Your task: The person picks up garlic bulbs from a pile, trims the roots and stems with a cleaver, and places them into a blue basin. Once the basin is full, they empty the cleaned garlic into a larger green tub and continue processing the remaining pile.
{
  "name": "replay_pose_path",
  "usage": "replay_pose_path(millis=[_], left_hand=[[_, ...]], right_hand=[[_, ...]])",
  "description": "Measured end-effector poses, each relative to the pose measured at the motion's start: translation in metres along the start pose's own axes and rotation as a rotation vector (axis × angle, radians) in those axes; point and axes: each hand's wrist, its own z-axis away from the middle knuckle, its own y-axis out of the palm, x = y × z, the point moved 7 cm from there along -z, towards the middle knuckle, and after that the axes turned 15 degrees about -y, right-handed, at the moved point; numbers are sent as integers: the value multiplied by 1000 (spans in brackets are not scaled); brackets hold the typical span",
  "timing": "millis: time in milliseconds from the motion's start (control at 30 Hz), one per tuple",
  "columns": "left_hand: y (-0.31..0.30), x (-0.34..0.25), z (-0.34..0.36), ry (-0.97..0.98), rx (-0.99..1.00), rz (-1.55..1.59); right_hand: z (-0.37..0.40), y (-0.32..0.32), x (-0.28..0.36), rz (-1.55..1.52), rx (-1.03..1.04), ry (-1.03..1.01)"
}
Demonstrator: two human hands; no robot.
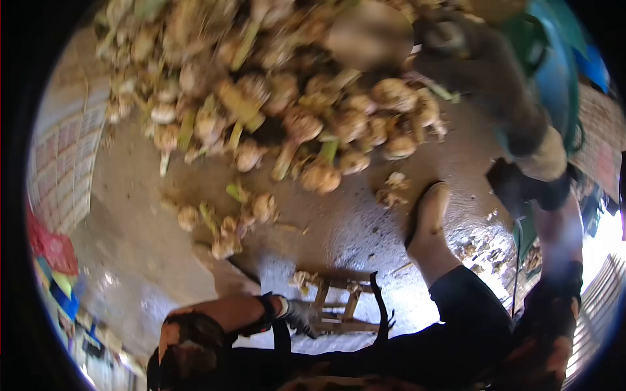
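My right hand [453, 42], in a grey glove with a beige cuff, reaches far forward to the right end of a garlic heap [300, 124]. Motion smears its fingers, and I cannot tell whether they grip a bulb. A green-stemmed garlic [430, 85] lies just below that hand. Close to my body, my left hand [301, 317] wears a dark grey glove and overlaps a small wooden stool [349, 303] in this view; its fingers are blurred. Several loose garlic bulbs [227, 236] lie on the floor nearer to me.
A blue-green tub [554, 58] stands at the far right. My bare feet [430, 218] rest on the brown floor [326, 221], with garlic scraps [486, 251] beside the right leg. A woven panel [68, 156] and a red bag [52, 244] are at the left.
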Motion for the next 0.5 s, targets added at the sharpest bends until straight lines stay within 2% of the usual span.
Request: replay_pose_path(millis=[33, 67, 100, 167, 200, 233, 267, 300, 367, 400, 500], left_hand=[[-7, 9, 5, 54, 76, 19], [-12, 25, 6, 117, 134, 14], [9, 10, 14, 133, 96, -92], [-6, 6, 21, 280, 146, -66], [-28, 13, 7, 172, 20, -213], [-35, 12, 3, 59, -92, -312], [-48, -38, 40, 413, -329, -378], [-57, -54, 47, 389, -354, -420], [-82, -46, 47, -178, -632, -362], [-82, -49, 45, -196, -664, -396], [-86, -50, 40, -91, -1010, -315]], right_hand=[[2, -6, 1, 204, -55, 94], [2, -6, 10, 434, 3, 38], [34, -35, 38, 480, -45, -135], [72, -48, 61, 713, 96, 214], [97, -56, 69, 862, 128, 191], [124, -65, 65, 954, 67, 174], [148, -75, 61, 1058, 1, 151], [176, -88, 53, 1033, -137, 218], [236, -97, 22, 964, -342, 382], [260, -106, 1, 945, -422, 460], [314, -112, -56, 731, -660, 578]])
